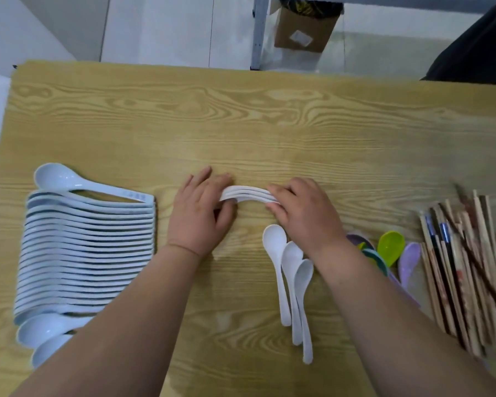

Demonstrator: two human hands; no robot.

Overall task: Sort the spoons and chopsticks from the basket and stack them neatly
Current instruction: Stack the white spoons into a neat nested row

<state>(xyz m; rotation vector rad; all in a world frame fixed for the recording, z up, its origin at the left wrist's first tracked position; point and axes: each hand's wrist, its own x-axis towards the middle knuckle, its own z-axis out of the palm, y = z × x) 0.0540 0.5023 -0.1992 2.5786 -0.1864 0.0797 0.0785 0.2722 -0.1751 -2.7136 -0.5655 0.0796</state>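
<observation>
Spoons (246,194), a few white ones nested, sit central on the worktop (241,124), left grip (201,216) and right grip (304,213) each clasping an end, likely squaring them before they join the stacked row (89,247) by the left edge.

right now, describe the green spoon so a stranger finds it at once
Start at the wooden table and find the chopsticks piled on its right side. Just left of them lies a cluster of coloured spoons; the green spoon shows a lime bowl facing up, flanked by purple ones.
</observation>
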